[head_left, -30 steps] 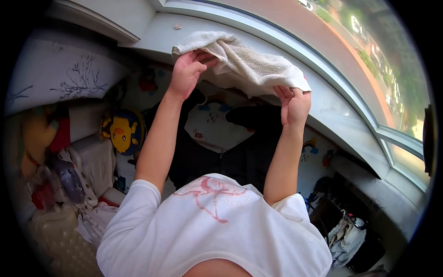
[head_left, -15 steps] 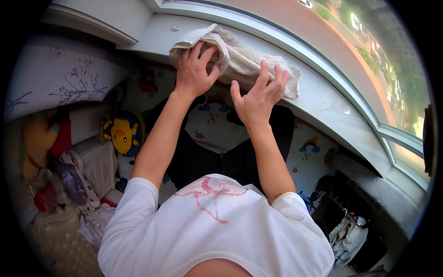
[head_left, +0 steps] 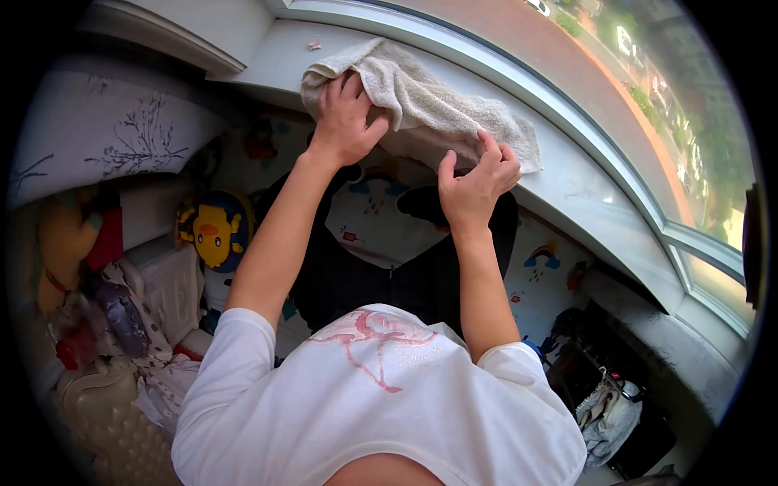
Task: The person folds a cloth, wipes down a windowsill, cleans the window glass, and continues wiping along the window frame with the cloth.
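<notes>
Off-white cloth (head_left: 442,99), head view: lies rumpled along the front of a white windowsill (head_left: 596,174), its near edge hanging over the sill's front. Left hand (head_left: 344,121) at the cloth's left end, fingers bent against a fold, thumb spread away from them; whether this grip pinches the fabric cannot be told. Right hand (head_left: 478,182) at the near edge toward the cloth's right end; grip open, fingers loosely bent, thumb apart from them, cloth just beyond the fingertips; contact there unclear. Small pink piece (head_left: 314,44) on the sill, near the cloth's left end, too small to identify. Left fingertips partly hidden in the fold; cloth's underside not visible. Dark shape below the hands hard to make out; lens border cuts off the corners.
</notes>
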Tool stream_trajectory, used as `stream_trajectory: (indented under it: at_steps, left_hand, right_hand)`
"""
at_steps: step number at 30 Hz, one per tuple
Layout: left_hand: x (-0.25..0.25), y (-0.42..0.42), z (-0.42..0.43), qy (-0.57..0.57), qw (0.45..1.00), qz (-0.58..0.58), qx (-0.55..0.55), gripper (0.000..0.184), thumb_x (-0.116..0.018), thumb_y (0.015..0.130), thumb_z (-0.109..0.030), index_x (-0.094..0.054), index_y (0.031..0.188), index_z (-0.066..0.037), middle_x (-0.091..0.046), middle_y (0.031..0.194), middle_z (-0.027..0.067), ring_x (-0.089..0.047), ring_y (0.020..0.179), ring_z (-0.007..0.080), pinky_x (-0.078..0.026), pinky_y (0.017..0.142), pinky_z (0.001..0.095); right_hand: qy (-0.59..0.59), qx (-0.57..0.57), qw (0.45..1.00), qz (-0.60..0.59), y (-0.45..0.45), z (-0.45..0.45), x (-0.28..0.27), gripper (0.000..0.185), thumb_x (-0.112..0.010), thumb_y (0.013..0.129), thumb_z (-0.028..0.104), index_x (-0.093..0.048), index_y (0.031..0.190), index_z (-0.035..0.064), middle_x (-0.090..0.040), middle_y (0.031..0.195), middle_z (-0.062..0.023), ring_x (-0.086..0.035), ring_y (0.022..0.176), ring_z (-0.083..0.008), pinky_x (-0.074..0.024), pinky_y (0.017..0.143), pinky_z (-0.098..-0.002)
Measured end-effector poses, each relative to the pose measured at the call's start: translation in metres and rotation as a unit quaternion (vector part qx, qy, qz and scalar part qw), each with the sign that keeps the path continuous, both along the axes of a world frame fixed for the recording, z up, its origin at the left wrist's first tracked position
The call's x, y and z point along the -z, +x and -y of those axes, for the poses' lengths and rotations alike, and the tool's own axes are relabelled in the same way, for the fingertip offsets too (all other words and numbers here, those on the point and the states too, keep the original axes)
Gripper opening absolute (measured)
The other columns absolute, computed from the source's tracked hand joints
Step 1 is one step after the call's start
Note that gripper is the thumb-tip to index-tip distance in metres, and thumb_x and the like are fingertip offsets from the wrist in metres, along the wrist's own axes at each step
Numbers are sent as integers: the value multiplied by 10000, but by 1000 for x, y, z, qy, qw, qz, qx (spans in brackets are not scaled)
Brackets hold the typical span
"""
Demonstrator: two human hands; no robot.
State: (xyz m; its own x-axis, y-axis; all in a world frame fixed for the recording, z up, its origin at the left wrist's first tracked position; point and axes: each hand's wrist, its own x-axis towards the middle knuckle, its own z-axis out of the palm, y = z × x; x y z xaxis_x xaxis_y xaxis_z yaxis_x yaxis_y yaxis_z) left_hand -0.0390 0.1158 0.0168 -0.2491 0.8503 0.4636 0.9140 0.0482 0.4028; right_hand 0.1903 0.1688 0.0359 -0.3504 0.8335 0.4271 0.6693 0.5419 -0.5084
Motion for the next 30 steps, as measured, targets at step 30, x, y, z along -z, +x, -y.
stream_trajectory:
  at_steps: [30]
  left_hand:
    - [-4,-8,-20,-6,996,-57,-71,656,-704,774,-395,-524,1360,-160,-427,1368,107,-349,1265,350,-284,1075,497]
  right_hand:
    - [104,-25,994,-37,-31,-45,18,819,-835,658,404,-449,1331,141,-353,1328,-144,-334,1271,-389,-322,1063,-539]
